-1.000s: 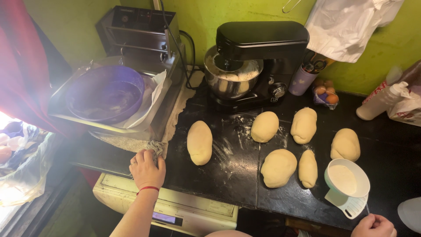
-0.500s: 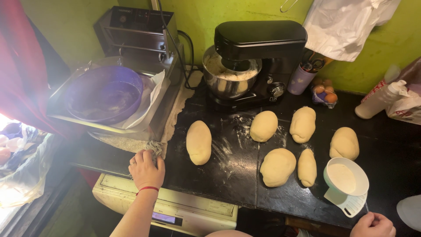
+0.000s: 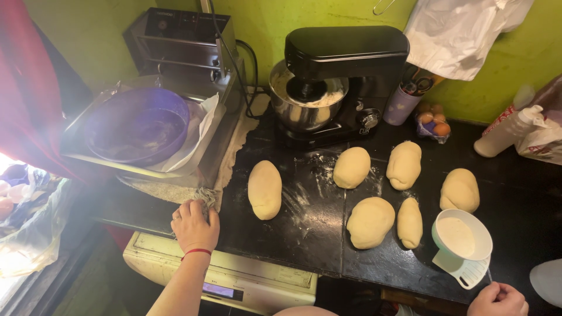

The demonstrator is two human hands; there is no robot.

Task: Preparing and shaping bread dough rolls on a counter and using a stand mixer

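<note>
My left hand [image 3: 194, 225] rests on the front left edge of the black counter [image 3: 304, 234], fingers closed on the frayed corner of a grey cloth [image 3: 175, 192]. A red band circles that wrist. My right hand [image 3: 497, 299] is curled at the counter's front right edge, just below a white scoop of flour [image 3: 462, 240]; nothing shows in it. Several shaped dough loaves lie on the floured counter, the nearest to my left hand being an oval loaf [image 3: 264, 189]. Others, such as a round one [image 3: 370, 222], sit toward the right.
A black stand mixer [image 3: 339, 82] with dough in its steel bowl stands at the back. A purple bowl [image 3: 137, 124] sits on a metal tray at left, below a steel appliance [image 3: 181, 41]. Eggs [image 3: 434, 122], a cup, a white bottle [image 3: 506, 131] and a hanging plastic bag are at right.
</note>
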